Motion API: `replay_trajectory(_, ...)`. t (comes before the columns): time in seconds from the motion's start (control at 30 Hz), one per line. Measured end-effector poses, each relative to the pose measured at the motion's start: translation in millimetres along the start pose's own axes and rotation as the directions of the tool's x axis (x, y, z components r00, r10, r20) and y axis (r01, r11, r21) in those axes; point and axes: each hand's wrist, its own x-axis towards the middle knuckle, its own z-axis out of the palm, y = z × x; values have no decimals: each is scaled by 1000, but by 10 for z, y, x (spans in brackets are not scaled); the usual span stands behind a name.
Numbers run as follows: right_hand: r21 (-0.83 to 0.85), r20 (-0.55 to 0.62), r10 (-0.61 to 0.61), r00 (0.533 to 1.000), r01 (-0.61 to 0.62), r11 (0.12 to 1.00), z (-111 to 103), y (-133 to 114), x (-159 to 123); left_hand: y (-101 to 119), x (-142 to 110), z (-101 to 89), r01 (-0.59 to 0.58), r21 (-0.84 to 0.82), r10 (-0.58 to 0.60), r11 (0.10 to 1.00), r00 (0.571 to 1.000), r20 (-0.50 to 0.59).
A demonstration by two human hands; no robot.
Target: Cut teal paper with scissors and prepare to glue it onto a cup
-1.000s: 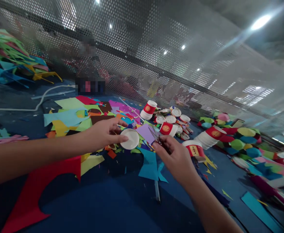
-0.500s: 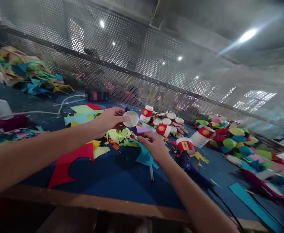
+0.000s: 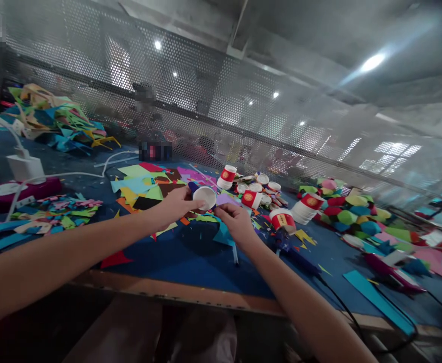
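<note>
A small white paper cup [image 3: 205, 198] is in my left hand [image 3: 177, 205], its round opening tilted toward me and the thumb pressed on its rim. Dark blue paper [image 3: 193, 188] sticks out at the cup's upper left, and more shows on its right side. There my right hand [image 3: 235, 218] has thumb and forefinger pinched together at the cup's edge, by the dark blue bit; their exact grip is too small to make out. Below the right hand lie a light blue paper piece [image 3: 224, 235] and a clear stick [image 3: 235, 254]. A dark blue glue gun [image 3: 300, 259] rests to the right.
Red-and-white paper cups [image 3: 282, 221] and a cup stack [image 3: 307, 208] stand at the right. Colored paper scraps [image 3: 137, 189] cover the table's middle. Behind stands a perforated metal screen [image 3: 190, 96]. A white charger [image 3: 26, 167] with cable sits left; a black cord [image 3: 341, 302] runs right.
The cup has tipped so that its inside shows more. My right fingertips have moved up slightly beside it. The view has shifted, and my left forearm now covers most of the red paper.
</note>
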Motion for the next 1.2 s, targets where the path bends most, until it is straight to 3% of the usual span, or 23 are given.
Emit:
replay_trajectory(0.27, -36, 0, 26, 1000, -26, 999, -24, 11, -7, 34, 20, -27, -11, -8, 10, 1000, 1000, -10)
replay_trajectory(0.53, -30, -5, 24, 1000, -24, 999, 55, 95, 1, -107, 68, -16, -37, 24, 37, 999, 999, -10)
replay_trajectory(0.83, 9, 0, 35, 999, -35, 999, 38, 44, -14, -24, 62, -107, -82, 101, 80, 992, 997, 17)
replay_trajectory(1.0, 100, -199, 72, 977, -53, 994, -25, 33, 44, 67, 49, -244, -33, 244, -5, 969, 988, 152)
replay_trajectory(1.13, 163, -386, 90, 918, -29, 986, -159, 16, 101, 132, -17, -289, -2, 371, -134, 929, 931, 339)
replay_trajectory(1.2, 156, -443, 69, 894, 1, 988, -221, -20, 121, 106, -40, -254, -15, 443, -166, 896, 916, 366)
